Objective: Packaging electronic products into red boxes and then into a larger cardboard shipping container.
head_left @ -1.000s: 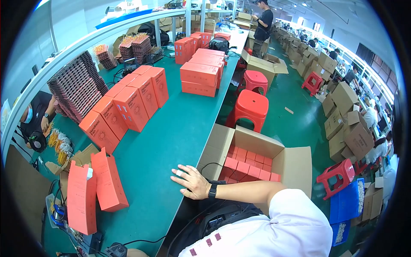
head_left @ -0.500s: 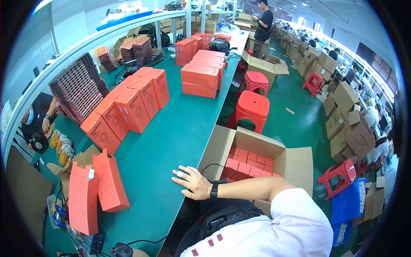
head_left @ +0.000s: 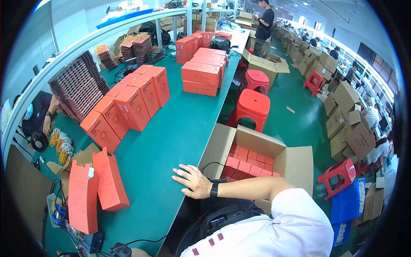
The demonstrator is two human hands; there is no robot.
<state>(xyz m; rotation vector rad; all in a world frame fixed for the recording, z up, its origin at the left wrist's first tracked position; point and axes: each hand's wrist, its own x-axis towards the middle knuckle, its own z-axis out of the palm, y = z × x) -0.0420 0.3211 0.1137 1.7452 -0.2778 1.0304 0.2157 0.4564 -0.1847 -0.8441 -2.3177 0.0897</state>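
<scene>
My right hand [head_left: 195, 183] lies flat on the near edge of the green table [head_left: 158, 145], fingers spread and nothing held; one finger has a white band, the wrist a black strap. Just a bit of skin [head_left: 139, 253] from my left side shows at the lower edge, beside a small black device [head_left: 121, 249] with a cable; no fingers are visible there. Left of my right hand, a tall orange-red box [head_left: 109, 182] and another one [head_left: 83, 199] stand with their tops open. Beyond them a row of closed orange-red handheld fan boxes [head_left: 132, 109] stands upright.
An open carton [head_left: 299, 169] with small red boxes sits beside the table. Farther off are red stools [head_left: 252, 105], stacked orange boxes [head_left: 200, 73] and piled dark trays [head_left: 77, 88]. A co-worker's hand [head_left: 47, 124] is at the far left; another person [head_left: 265, 21] stands at the back.
</scene>
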